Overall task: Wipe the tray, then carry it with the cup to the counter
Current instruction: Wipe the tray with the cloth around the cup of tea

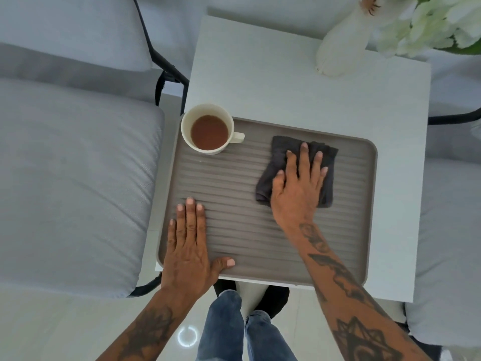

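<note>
A grey ribbed tray (234, 183) lies on a small white table (286, 82). A cream cup (208, 128) holding brown liquid stands in the tray's far left corner, its handle pointing right. A dark grey cloth (278, 152) lies on the tray's right half. My right hand (299, 183) presses flat on the cloth with straight, spread fingers. My left hand (190, 243) rests flat on the tray's near left corner, thumb out to the right.
A white vase (341, 45) with white flowers (429, 22) stands at the table's far right corner. Grey cushioned chairs (73, 178) with black frames flank the table on both sides. My legs in jeans (229, 327) stand on the pale floor below.
</note>
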Demonstrator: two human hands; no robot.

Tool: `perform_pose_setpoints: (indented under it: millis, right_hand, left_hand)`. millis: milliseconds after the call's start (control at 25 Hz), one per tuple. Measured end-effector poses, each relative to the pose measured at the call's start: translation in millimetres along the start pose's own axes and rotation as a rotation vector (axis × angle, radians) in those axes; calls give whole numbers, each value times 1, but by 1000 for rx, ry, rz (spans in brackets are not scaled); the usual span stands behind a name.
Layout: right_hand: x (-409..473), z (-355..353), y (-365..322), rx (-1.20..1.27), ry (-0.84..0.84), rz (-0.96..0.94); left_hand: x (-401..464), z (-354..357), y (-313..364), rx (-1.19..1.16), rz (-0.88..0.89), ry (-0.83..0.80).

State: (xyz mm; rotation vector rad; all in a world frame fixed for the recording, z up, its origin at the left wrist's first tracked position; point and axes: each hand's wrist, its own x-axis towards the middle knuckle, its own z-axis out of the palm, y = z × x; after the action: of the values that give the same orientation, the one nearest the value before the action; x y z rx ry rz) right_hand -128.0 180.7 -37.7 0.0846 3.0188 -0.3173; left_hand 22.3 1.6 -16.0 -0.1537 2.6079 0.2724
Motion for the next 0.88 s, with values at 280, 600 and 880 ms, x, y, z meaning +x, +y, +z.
perform_pose_setpoints:
  millis: [280, 600, 880]
  right_hand:
    - [-13, 24, -35, -21, -40, -283]
    - [-42, 11, 5, -29, -47, -94]
    - [-75, 34, -86, 141, -129, -532]
  left_hand:
    - [1, 0, 0, -21, 0, -3]
    - [0, 0, -1, -26, 2, 15]
    - [1, 7, -3, -38, 62, 63]
